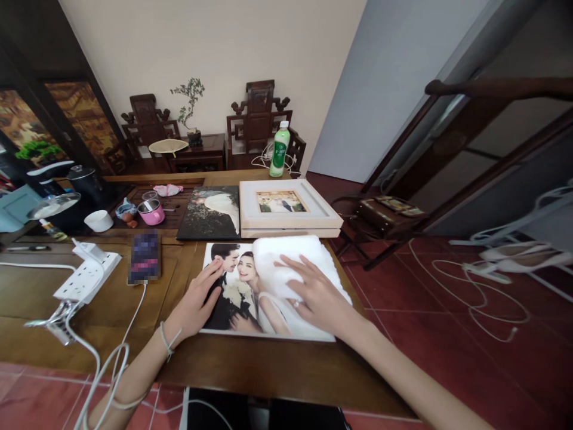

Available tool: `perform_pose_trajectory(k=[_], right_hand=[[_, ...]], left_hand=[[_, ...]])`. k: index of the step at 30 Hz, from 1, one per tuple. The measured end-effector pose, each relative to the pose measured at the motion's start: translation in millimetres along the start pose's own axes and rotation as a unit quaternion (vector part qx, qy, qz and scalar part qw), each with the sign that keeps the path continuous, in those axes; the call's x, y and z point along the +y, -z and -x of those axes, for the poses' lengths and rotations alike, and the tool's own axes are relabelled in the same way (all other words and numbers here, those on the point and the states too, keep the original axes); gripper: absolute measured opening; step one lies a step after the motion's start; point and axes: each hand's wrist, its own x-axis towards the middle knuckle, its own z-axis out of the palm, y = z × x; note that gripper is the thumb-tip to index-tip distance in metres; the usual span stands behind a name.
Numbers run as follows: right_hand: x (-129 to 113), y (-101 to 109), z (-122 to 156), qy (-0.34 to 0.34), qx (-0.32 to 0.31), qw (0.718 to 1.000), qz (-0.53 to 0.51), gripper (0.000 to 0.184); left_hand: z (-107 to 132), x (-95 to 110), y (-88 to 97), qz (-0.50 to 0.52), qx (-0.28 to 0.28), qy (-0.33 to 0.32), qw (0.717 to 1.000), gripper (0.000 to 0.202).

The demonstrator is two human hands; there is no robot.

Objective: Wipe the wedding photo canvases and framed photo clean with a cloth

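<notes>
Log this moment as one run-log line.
left hand: steadies photo print | right hand: presses white cloth onto it | wooden table

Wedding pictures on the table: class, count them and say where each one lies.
3. A print under both hands, nearest the camera; a dark print behind it; a framed photo to that one's right. Others may lie hidden beneath.

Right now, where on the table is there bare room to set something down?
Bare wood lies along the near edge of the table, below the photo print, and left of the left hand, between the phone and the cables. It is crowded behind: tea tray, dark print, framed photo.
</notes>
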Motion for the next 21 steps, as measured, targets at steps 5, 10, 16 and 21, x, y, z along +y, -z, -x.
perform_pose_trajectory(k=[5,10,16,21], right_hand=[[-50,9,42,0.02,0.002,1.0,-0.019,0.016],[-79,19,71,0.093,-0.017,0.996,-0.01,0.013],[-65,24,50,0.03,-0.041,0.998,-0.046,0.018],[-26,13,9,-0.007,-0.052,0.997,-0.049,0.02]], left_hand=[[1,-1,-1.5,0.003,0.009,0.0,1.0,0.043],[2,0,-1.9,0.009,0.01,-0.003,1.0,0.044],[2,1,-0.4,0.008,-0.005,0.01,1.0,0.045],[1,2,0.5,0.008,-0.01,0.01,1.0,0.046]])
